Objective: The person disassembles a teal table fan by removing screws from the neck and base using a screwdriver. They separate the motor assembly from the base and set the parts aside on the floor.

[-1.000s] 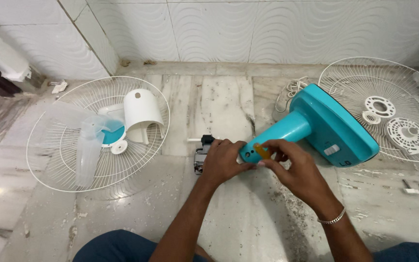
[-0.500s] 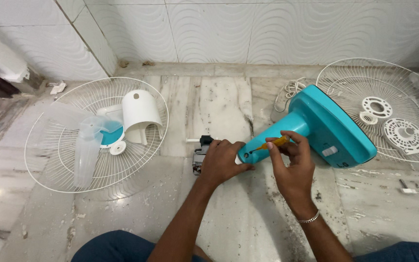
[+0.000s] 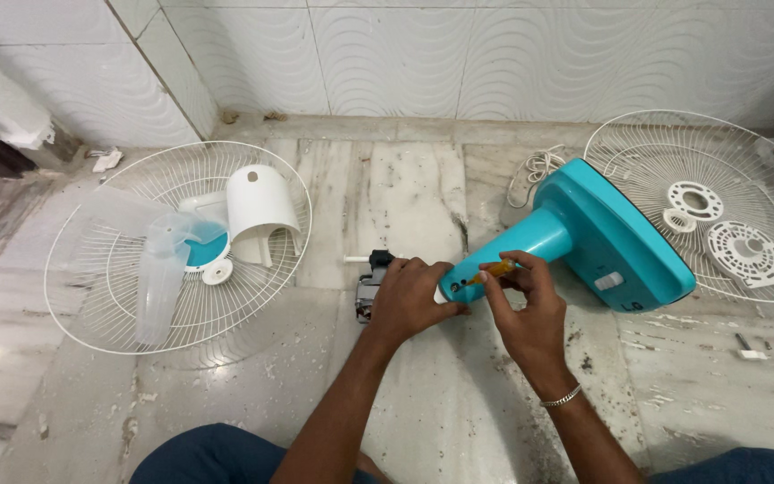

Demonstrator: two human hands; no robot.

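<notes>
A teal fan stand [image 3: 602,237] lies on its side on the marble floor, its neck pointing toward me. My left hand [image 3: 409,300] grips the end of the neck, where a grey motor [image 3: 371,285] sits partly hidden under my fingers. My right hand [image 3: 521,305] holds a small orange-handled screwdriver [image 3: 494,270], whose tip points into the neck's end. A metal bracelet [image 3: 562,398] circles my right wrist.
A white wire fan guard [image 3: 176,246] on the left holds a clear fan blade [image 3: 159,269] and a white motor cover [image 3: 262,211]. Another guard [image 3: 709,193] on the right holds white plastic rings. A white cord [image 3: 535,170] coils behind. Loose screws [image 3: 768,348] lie at the right.
My right hand turned and drew in closer to the neck. The screwdriver went from hidden in my fingers to pointing its tip at the neck's end. My left hand stayed put.
</notes>
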